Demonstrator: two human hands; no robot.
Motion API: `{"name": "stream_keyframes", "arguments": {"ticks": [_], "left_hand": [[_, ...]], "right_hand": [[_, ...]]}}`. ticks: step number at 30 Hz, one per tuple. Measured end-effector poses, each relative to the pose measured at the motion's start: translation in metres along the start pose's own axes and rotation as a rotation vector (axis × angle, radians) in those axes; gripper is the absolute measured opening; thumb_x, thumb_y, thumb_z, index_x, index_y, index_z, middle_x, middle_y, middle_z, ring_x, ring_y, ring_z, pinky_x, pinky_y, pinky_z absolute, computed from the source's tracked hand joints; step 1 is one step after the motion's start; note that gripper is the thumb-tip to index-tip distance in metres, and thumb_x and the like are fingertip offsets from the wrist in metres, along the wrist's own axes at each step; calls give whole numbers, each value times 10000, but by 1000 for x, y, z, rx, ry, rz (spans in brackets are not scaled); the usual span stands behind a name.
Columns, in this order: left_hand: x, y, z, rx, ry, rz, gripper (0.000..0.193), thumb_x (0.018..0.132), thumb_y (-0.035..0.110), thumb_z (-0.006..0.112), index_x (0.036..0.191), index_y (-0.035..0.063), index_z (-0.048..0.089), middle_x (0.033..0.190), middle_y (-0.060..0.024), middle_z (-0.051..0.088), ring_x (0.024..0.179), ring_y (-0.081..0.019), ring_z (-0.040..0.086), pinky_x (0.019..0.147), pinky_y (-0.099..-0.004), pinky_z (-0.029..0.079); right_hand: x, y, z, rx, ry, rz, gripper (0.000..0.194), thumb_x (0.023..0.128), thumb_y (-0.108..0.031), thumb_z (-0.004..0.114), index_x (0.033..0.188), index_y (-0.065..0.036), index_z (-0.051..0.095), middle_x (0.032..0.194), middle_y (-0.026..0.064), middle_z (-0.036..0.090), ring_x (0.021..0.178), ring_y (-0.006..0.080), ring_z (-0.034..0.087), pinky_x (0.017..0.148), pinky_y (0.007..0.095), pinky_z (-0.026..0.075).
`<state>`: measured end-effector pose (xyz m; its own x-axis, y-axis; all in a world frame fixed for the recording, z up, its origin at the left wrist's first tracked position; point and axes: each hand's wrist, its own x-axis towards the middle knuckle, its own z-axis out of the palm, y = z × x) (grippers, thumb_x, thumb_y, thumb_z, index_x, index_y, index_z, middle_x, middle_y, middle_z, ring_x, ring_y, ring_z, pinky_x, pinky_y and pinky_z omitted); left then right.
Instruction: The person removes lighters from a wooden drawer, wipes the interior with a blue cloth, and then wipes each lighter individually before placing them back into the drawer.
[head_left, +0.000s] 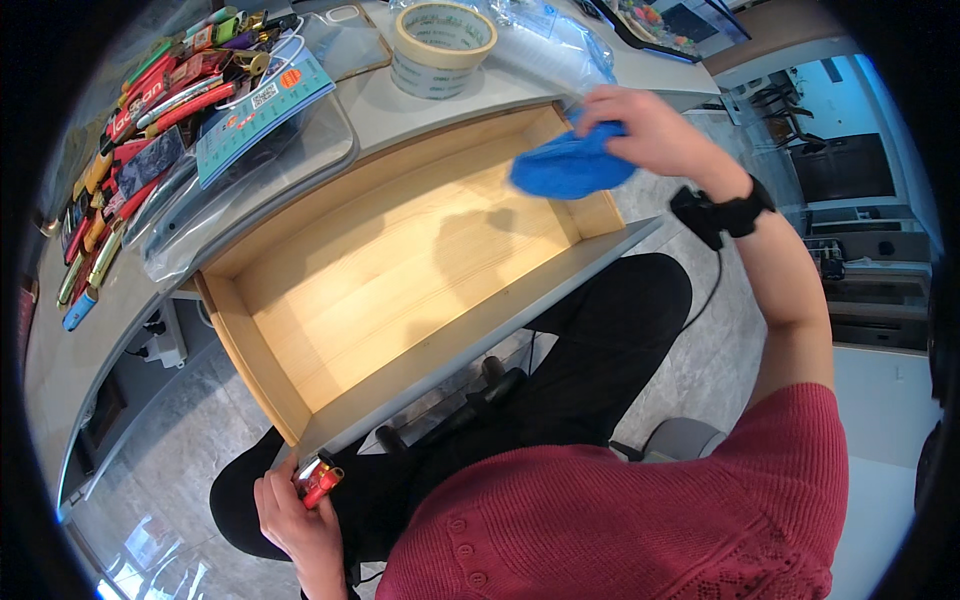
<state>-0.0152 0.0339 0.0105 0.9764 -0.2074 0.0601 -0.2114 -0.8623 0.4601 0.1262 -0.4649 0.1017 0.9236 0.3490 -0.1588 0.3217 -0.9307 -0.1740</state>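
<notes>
My right hand (637, 131) grips a blue cloth (574, 163) in the air over the right end of a pulled-out wooden drawer (390, 277). The cloth is slightly blurred and throws a shadow on the bare drawer bottom. Low in the view, my left hand (289, 510) is closed around small red sticks (322, 489) with shiny metal ends, possibly pens or lighters. It is beside the drawer's near left corner; whether it touches the grey drawer front (480, 322) I cannot tell.
A heap of pens and similar sticks (172, 90) covers the desk's left side, beside a printed card (262, 112) and clear plastic bags (202, 202). A tape roll (442, 52) stands behind the drawer, near plastic wrap (551, 45). My legs (585, 352) are under the drawer front.
</notes>
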Motion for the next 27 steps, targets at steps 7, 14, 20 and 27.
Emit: {"name": "stream_keyframes", "arguments": {"ticks": [7,14,20,27], "left_hand": [[0,-2,-2,43,-22,16,377,630,-19,672,1001,2,605,780,-133,537,706,-331,513,605,-414,415],[1,1,-4,8,-32,9,368,636,-29,664,998,-2,605,752,-125,525,675,-312,504,588,-395,410],[2,2,-5,12,-46,-23,394,612,-95,648,987,19,607,781,-131,540,693,-307,525,619,-375,434],[1,-3,0,26,-2,30,359,634,-38,667,989,-12,614,722,-132,514,662,-324,514,582,-414,424]], "right_hand": [[120,-92,101,8,-78,-392,195,785,-111,589,962,-157,658,1001,57,600,937,302,602,795,427,499],[157,-193,195,468,-177,-869,274,785,-134,591,1057,-156,618,1036,119,576,968,354,591,765,474,496],[135,-211,230,217,-226,-1169,194,783,-150,625,966,-149,687,1012,65,602,1007,284,595,783,411,529],[111,-77,195,42,-393,-674,108,717,-117,659,822,-139,650,1030,48,574,1070,279,526,862,407,485]]}}
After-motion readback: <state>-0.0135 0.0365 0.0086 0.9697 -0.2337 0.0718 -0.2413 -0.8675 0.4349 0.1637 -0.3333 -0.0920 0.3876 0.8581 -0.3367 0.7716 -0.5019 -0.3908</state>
